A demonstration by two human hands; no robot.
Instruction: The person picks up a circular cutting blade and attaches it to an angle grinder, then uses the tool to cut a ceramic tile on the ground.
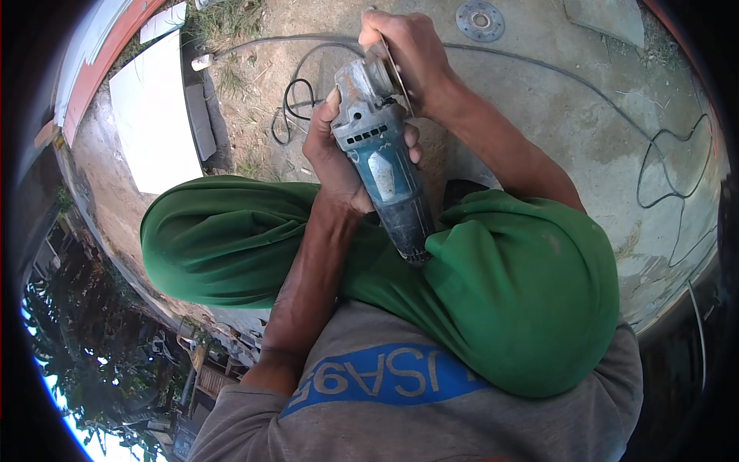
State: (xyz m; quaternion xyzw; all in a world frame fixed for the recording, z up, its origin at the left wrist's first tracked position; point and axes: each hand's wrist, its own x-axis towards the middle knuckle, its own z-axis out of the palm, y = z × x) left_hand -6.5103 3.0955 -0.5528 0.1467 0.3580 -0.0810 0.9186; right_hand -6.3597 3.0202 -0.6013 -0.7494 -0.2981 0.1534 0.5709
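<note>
Cradles a teal-bodied angle grinder [382,165], with scuffed grey metal head and black tail, in a bare left hand [339,154] wrapped round the housing just behind the head, thumb to one side and fingertips to the other. Holds it above a pale concrete floor [531,100], between knees draped in loose green cloth [523,285], with the tail up against the fabric. Sets a bare right hand [416,61] to a thin round disc [397,77] at the side of the head, with fingers curled near the upper rim; cannot tell the exact hold, for lack of a view behind the disc.

Faces the gravest likely danger from a sudden start: cannot tell plugged in from unplugged, nor trace a lead out of the tail. With live current and a nudge to the unseen switch, could suffer badly cut fingers in an instant. Could also scrape knuckles on the rim through a slip of the right hand. Might, through a slack left grip, let the tail slide on the soft cloth and the head roll, pinching fingers against the disc. With a spinning disc and a dropped head, could catch the green folds too. Might hook a foot in the long dark rubber cable [539,61] across the concrete, or tread on the flat, round grey metal plate [479,31] lying beyond the right hand.
</note>
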